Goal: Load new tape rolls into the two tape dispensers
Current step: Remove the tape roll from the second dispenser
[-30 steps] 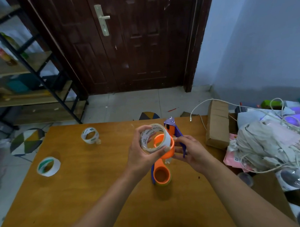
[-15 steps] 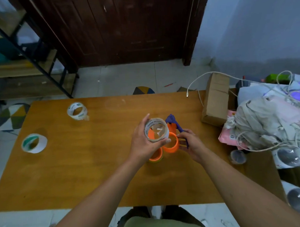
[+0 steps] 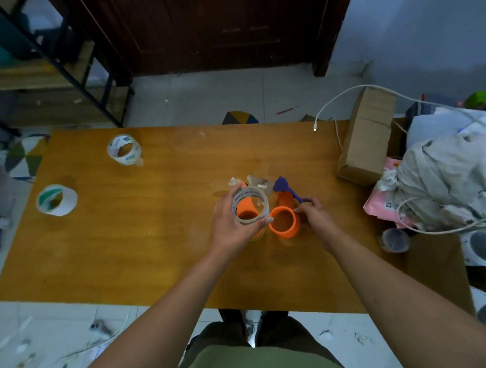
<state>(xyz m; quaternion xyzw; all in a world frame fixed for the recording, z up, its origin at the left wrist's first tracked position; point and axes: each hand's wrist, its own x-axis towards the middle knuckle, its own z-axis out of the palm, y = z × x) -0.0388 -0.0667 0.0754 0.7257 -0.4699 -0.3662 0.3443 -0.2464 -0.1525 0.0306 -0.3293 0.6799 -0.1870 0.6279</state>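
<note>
My left hand (image 3: 232,228) grips a clear tape roll (image 3: 250,205) with printed lettering, held just above the orange hub of one dispenser (image 3: 248,214) lying on the table. My right hand (image 3: 313,217) holds the second dispenser (image 3: 285,222) by its purple frame; its orange hub faces up, right beside the roll. Two more tape rolls lie at the table's left: a clear one (image 3: 124,150) farther back and a white one with a green core (image 3: 56,199) nearer the left edge.
The wooden table (image 3: 144,242) carries a cardboard box (image 3: 365,141) at the right back, with a white cable (image 3: 332,106) over it. Crumpled cloth, cables and bottles (image 3: 440,188) crowd the right edge. A metal shelf stands far left, a dark door behind.
The view has tilted down toward the table. Both hands have lowered, bringing the roll and the right-hand dispenser down close beside the dispenser lying on the table.
</note>
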